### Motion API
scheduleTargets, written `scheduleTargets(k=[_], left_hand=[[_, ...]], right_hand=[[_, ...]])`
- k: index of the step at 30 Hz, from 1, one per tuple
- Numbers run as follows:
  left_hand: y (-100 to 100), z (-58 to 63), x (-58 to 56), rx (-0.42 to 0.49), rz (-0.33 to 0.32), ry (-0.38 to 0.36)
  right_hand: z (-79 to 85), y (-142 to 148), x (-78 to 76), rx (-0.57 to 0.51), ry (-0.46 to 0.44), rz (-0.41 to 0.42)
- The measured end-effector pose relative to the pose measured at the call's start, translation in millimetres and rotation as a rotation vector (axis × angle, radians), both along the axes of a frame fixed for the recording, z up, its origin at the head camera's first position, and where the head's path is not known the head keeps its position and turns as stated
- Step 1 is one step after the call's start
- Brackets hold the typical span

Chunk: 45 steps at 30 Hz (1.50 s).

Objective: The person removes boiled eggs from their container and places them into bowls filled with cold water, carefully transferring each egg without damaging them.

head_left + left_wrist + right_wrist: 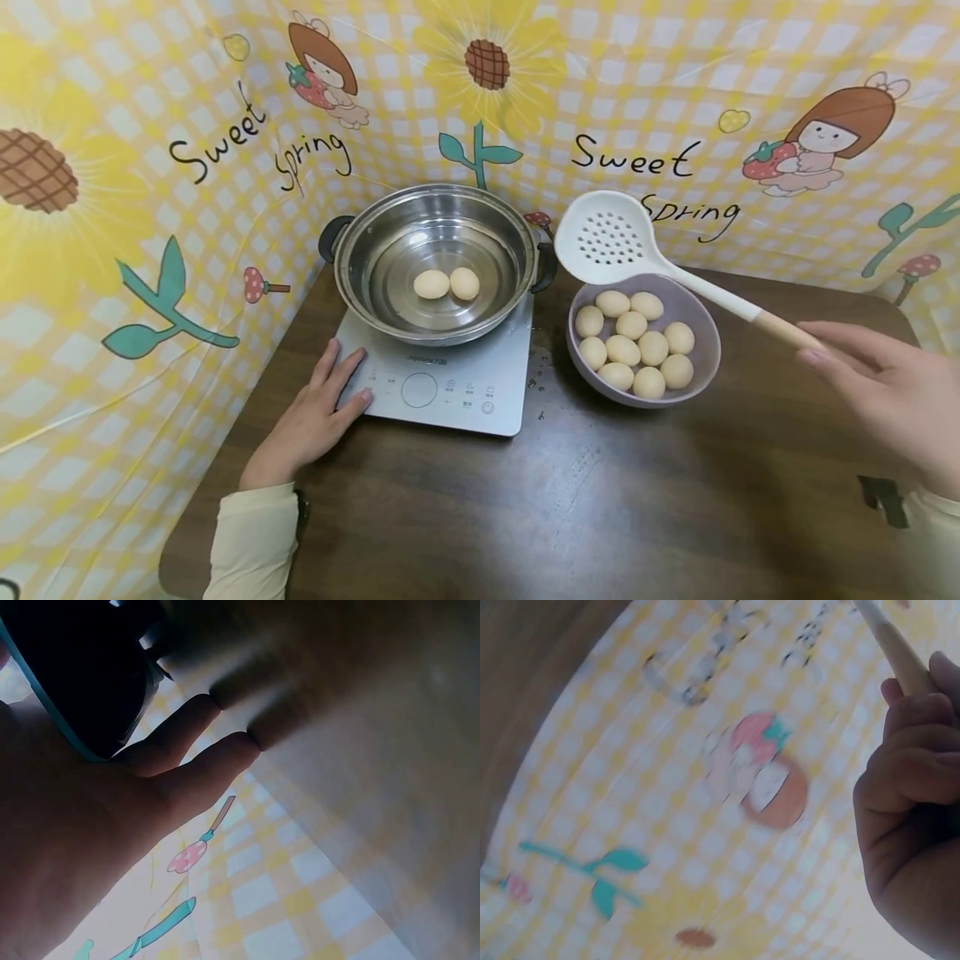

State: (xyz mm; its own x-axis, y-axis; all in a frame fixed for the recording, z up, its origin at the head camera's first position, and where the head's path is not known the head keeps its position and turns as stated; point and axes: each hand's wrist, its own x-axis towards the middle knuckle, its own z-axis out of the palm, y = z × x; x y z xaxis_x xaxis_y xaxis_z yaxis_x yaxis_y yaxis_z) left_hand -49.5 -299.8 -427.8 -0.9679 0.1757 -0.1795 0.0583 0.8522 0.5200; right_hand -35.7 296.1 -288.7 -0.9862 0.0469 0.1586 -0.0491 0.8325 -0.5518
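The right hand (892, 383) grips the wooden handle end of a white slotted skimmer (609, 237), whose head hangs over the back of a purple bowl (708, 371). Several eggs (622, 351) lie in that bowl. Curled fingers (919, 742) hold the handle in the right wrist view. On the left, the left hand (315, 412) rests with spread fingers on the left edge of a white induction cooker (480, 408). A steel pot (360, 287) stands on the cooker, with two eggs (447, 284) at its bottom in what looks like clear water.
The brown wooden table (525, 517) carries everything, with water drops between cooker and bowl. A yellow checked cloth (652, 100) hangs behind and to the left. Black pot handles (545, 267) stick out at both sides, the right one close to the skimmer head.
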Motion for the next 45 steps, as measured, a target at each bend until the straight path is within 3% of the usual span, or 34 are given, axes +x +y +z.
scheduleTargets(k=[6, 16, 21, 33, 40, 45], left_hand=[[0, 0.4, -0.6, 0.000, 0.001, -0.006], [-1, 0.0, 1.6, -0.003, 0.007, -0.001], [0, 0.9, 2.0, 0.001, 0.006, -0.004], [-1, 2.2, 1.3, 0.003, 0.010, -0.012], [-2, 1.7, 0.8, 0.009, 0.011, -0.005], [-2, 0.2, 0.8, 0.001, 0.015, -0.013]], right_hand=[[0.2, -46, -22.3, 0.014, 0.223, 0.125], [-9.1, -103, -56.3, 0.143, 0.346, 0.383], [-16.6, -120, -67.1, 0.179, 0.414, 0.454], [-26.0, -140, -71.8, 0.204, 0.381, 0.541], [-24.8, -148, -68.1, 0.169, 0.425, 0.644], [-19.9, -154, -64.0, 0.158, 0.357, 0.683]])
